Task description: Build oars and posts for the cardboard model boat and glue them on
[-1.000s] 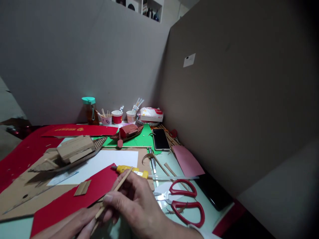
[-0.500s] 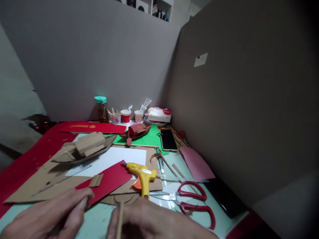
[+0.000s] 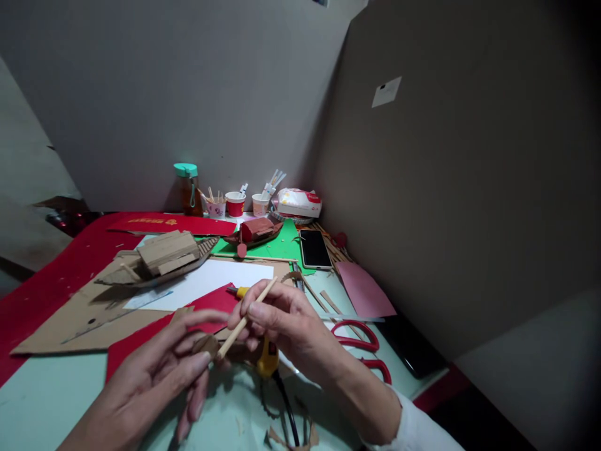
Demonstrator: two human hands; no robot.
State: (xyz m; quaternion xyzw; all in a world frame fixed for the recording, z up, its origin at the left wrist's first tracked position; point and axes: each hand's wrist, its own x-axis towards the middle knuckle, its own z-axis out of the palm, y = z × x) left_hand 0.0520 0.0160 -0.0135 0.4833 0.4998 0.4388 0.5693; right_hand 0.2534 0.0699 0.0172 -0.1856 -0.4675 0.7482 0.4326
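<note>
My right hand (image 3: 288, 319) pinches a thin wooden stick (image 3: 235, 335) that slants down to the left. The stick's lower end meets a small brown piece (image 3: 205, 343), apparently cardboard, between the thumb and fingers of my left hand (image 3: 154, 369). Whether the two are joined I cannot tell. Behind my right hand lies a yellow glue gun (image 3: 267, 360), mostly hidden, its black cord running toward me. A red card (image 3: 136, 344) is under and beyond my left hand. Further back stand a cardboard boat model (image 3: 169, 254) and a smaller red-brown boat with an oar (image 3: 256, 232).
Red-handled scissors (image 3: 357, 335) lie right of my right forearm, near a pink sheet (image 3: 364, 288) and a phone (image 3: 314, 249). A bottle (image 3: 188, 191), cups of sticks (image 3: 216, 207) and a tissue pack (image 3: 298, 203) line the back, against grey partitions. Cardboard scraps (image 3: 293, 438) lie in front.
Both hands have risen and come together above the table. The stick has swung from near upright at the front edge to a slant, its end at the brown piece. The view has tilted down.
</note>
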